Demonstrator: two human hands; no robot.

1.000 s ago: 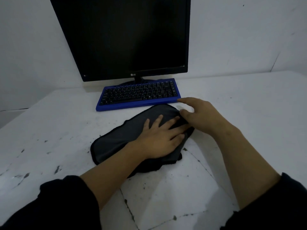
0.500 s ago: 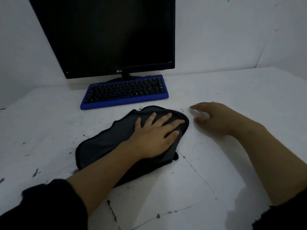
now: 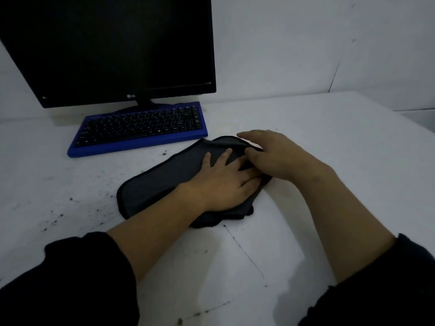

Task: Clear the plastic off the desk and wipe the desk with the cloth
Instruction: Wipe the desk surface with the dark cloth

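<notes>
A dark grey cloth (image 3: 155, 182) lies folded on the white desk (image 3: 329, 147), in front of the keyboard. My left hand (image 3: 223, 182) presses flat on the cloth's right half, fingers spread. My right hand (image 3: 270, 154) sits at the cloth's far right corner, thumb and fingers pinching the edge, which is lifted and curled a little. No plastic is visible in this view.
A blue keyboard with black keys (image 3: 141, 130) stands behind the cloth, under a black monitor (image 3: 110, 48) against the wall. Dark specks and scratches mark the desk at left and near the front. The desk's right edge (image 3: 404, 118) runs off at the far right.
My right hand left the cloth, rested on the bare desk to its right, then came back and took the cloth's far right corner. The left hand stayed pressed on the cloth.
</notes>
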